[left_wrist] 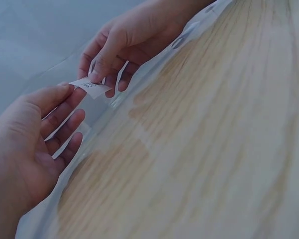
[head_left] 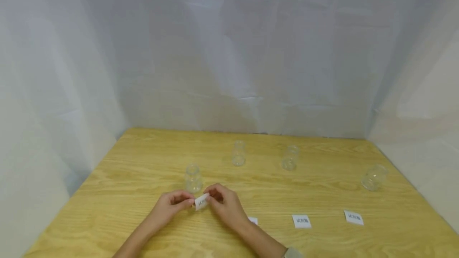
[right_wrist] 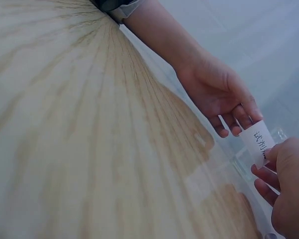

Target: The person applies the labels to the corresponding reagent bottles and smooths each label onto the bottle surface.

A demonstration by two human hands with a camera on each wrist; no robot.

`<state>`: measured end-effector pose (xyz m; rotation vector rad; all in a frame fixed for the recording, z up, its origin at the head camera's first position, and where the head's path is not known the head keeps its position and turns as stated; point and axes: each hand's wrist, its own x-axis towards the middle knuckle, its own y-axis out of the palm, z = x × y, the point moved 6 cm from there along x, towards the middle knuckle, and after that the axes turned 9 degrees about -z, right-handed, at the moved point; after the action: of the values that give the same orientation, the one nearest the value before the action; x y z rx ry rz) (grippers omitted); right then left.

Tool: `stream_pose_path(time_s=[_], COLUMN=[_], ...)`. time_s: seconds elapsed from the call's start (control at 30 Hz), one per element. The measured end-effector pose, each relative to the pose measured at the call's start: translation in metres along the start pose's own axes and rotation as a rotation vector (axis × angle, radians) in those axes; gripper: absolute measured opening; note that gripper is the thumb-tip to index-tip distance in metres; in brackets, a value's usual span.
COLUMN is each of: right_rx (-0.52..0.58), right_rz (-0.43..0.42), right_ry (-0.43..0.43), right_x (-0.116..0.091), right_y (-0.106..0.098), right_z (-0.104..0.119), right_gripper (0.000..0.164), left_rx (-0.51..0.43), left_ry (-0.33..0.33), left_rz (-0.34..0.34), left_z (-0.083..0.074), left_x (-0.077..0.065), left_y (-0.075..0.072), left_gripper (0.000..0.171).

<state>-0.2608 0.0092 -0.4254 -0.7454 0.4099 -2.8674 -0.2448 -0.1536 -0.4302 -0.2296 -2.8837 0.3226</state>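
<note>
Both hands hold a small white paper label (head_left: 201,202) with dark handwriting, one at each end, above the table. My left hand (head_left: 171,207) pinches its left edge between thumb and forefinger; in the left wrist view the other fingers of that left hand (left_wrist: 35,134) are spread loosely. On the opposite side my right hand (head_left: 226,206) grips the label, its thumb lying over the written face. The right wrist view shows the writing on the label (right_wrist: 258,142) from close up. Just beyond the hands stands a clear glass bottle (head_left: 193,179), upright.
Farther back on the wooden table (head_left: 150,158) are a clear glass bottle (head_left: 238,153) and a tilted-looking one (head_left: 290,157). Another glass vessel (head_left: 374,177) leans at far right. White labels (head_left: 302,221) (head_left: 354,217) lie in front; one more label (head_left: 253,220) is partly hidden by the right forearm.
</note>
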Motion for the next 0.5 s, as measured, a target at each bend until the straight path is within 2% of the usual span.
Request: stream_pose_path(time_s=[0.17,0.3,0.5], right_rx=[0.004,-0.017,-0.02], right_rz=[0.012,0.029,0.039], right_ry=[0.012,0.037,0.04], right_x=[-0.001,-0.003,-0.004], right_y=[-0.001,-0.006,-0.008], right_z=[0.012,0.035,0.044], right_gripper=[0.013,0.012,0.013], left_rx=[-0.02,-0.035,-0.052], left_ry=[0.024,0.035,0.02], left_rz=[0.012,0.023,0.016], left_z=[-0.002,-0.004,-0.004], left_x=[-0.001,-0.002,-0.002], left_y=[0.0,0.001,0.0], left_gripper=[0.019,0.018,0.021])
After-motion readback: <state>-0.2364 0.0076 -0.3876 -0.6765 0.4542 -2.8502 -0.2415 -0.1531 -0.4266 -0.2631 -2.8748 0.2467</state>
